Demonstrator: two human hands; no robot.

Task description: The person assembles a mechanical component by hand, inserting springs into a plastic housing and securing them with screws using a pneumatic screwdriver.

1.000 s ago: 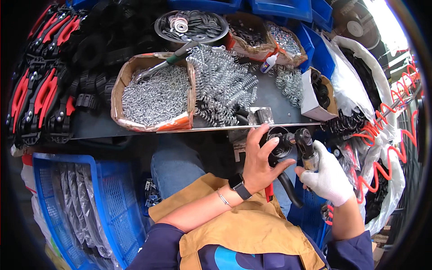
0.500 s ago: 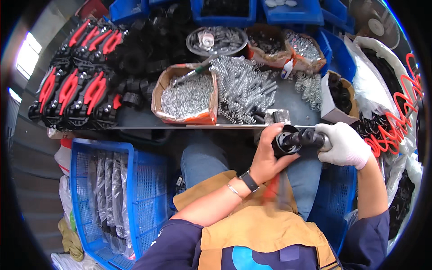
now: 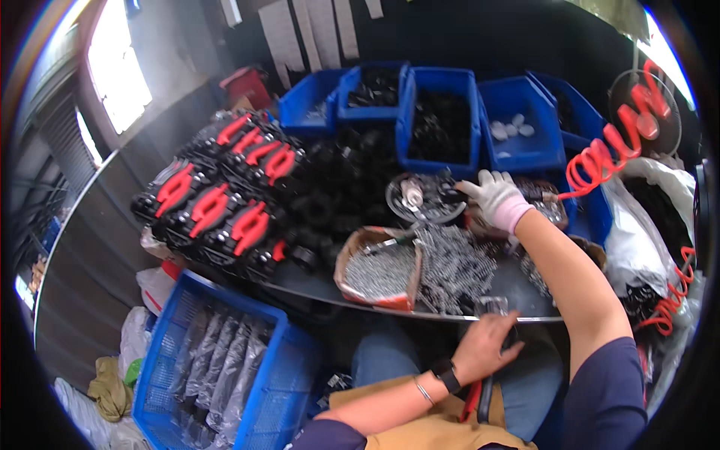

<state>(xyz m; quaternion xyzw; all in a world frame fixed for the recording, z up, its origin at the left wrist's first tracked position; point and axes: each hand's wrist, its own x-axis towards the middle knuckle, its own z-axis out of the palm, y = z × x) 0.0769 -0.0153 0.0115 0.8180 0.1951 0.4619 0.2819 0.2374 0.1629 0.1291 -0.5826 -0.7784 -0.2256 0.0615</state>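
Dim workshop, curved grey bench [image 3: 517, 289] in front of me, its near edge running just above my lap. My right hand [image 3: 495, 199], in a white glove, reaches forward over the bench with fingers spread and curled down at the rim of a round metal dish [image 3: 424, 199]; I cannot tell whether it pinches anything. My left hand [image 3: 487, 345], bare, with a dark watch on the wrist, sits at the near bench edge, fingers closed around a dark part [image 3: 510, 334] that is mostly hidden under them. A red-and-black tool handle [image 3: 476, 397] hangs down below that hand, over my lap.

Between the two hands: one loose heap of metal springs [image 3: 454, 266], and just left of it one cardboard tray [image 3: 375, 274] of small silvery pieces. Little bare bench is left; the only open strip is on the right, near my right forearm.

Farther back: four blue bins [image 3: 442, 120] in a row, holding dark parts, one with white caps. Left of the dish, black assemblies with red levers [image 3: 225, 202]; I count about eight levers. One blue crate [image 3: 217, 375] of grey pieces stands below the bench edge at my left. A red coiled hose [image 3: 607, 161] hangs at right.
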